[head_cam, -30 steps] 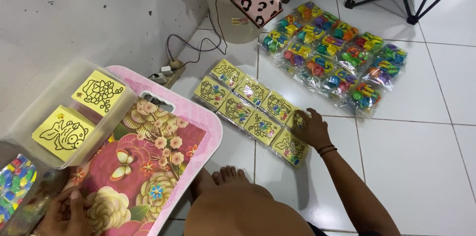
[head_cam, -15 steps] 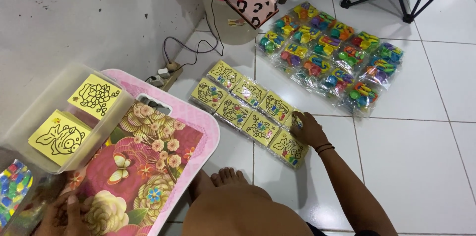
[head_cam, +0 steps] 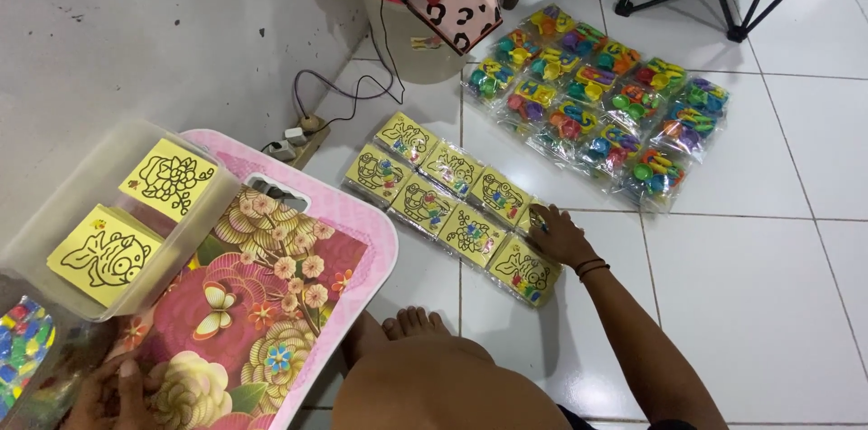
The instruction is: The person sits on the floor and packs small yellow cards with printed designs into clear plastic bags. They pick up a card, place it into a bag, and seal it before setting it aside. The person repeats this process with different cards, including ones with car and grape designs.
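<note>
Yellow picture packets [head_cam: 452, 204], flat squares in glossy clear wrap, lie on the white tiled floor [head_cam: 759, 303] in two rows; the block's long axis runs diagonally from upper left, near the wall, to lower right. Your right hand [head_cam: 558, 236] rests palm down at the lower right end, fingers loosely spread and touching a packet, not clenched. Your left hand [head_cam: 113, 394] sits at the lower edge of the pink floral tray [head_cam: 271, 303]; its grip cannot be determined. A clear plastic bin [head_cam: 54, 213] holds yellow line-drawing cards [head_cam: 167, 179].
</note>
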